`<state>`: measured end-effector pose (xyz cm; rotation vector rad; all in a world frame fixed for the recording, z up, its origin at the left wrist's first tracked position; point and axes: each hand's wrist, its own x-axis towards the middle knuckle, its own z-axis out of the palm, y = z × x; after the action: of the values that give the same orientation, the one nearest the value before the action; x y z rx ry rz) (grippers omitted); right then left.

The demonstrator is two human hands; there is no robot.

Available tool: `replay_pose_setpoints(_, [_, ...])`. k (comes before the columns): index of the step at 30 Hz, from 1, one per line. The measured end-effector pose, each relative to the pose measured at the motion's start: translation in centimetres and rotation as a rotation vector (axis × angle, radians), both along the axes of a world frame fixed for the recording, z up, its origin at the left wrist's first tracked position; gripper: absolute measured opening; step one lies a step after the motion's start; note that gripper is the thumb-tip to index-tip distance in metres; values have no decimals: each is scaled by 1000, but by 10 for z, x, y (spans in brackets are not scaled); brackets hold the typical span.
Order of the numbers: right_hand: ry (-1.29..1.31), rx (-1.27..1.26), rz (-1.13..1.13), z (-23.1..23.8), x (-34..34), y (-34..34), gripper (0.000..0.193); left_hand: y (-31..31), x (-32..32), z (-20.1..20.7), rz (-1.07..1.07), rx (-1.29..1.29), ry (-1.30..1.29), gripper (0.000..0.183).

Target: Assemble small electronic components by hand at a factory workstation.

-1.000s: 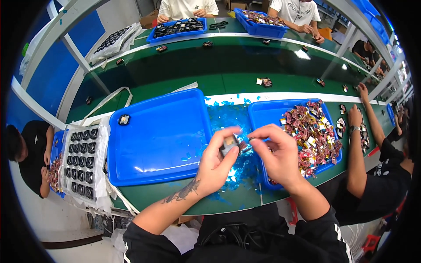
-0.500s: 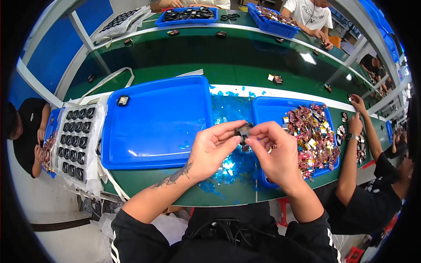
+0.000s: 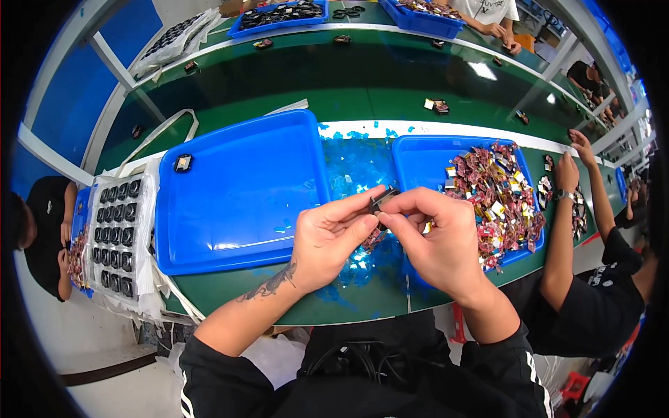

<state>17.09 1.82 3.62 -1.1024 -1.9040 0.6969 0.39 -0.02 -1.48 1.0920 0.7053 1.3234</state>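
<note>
My left hand (image 3: pixel 333 240) and my right hand (image 3: pixel 439 233) meet over the bench between two blue trays. Both pinch a small black plastic part (image 3: pixel 383 200) by its sides, fingertips hiding some of it. Beneath it, a reddish small component (image 3: pixel 377 240) shows partly between the hands, above scattered blue film pieces (image 3: pixel 359 164). Left of my hands, a blue tray (image 3: pixel 237 209) holds one black part with a pale centre (image 3: pixel 183 163) in its far left corner. By my right hand, another blue tray (image 3: pixel 421 157) carries a heap of small reddish circuit pieces (image 3: pixel 491 202) with white and yellow bits.
A plastic-wrapped tray of black round-faced parts (image 3: pixel 116 233) stands at far left. Beyond the white ledge, a green belt (image 3: pixel 293 76) carries scattered small parts. Co-workers' arms (image 3: pixel 566 202) reach in at right; another person sits at left (image 3: pixel 49 230). More filled blue trays (image 3: pixel 279 17) are across.
The black part has been turned between my fingers and now shows a narrower, tilted side. My view has shifted slightly; both hands keep their pinch.
</note>
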Motion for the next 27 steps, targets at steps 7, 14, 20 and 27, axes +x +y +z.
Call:
replay_pose_setpoints(7, [-17,-29,33,2,1,6,12,-2,1,-9,-21,5,-12,40])
replay_pose_setpoints(14, [78,-215,24,2,1,12,29,2,-7,-11,-78,4,-68,38])
replay_pose_setpoints(20, [290,-242,63,-2,1,8,33,0,-4,-13,-66,88,-39,36])
replay_pose_setpoints(27, [-35,296,24,-15,-2,-10,44,10,8,-2,125,-122,-225,36])
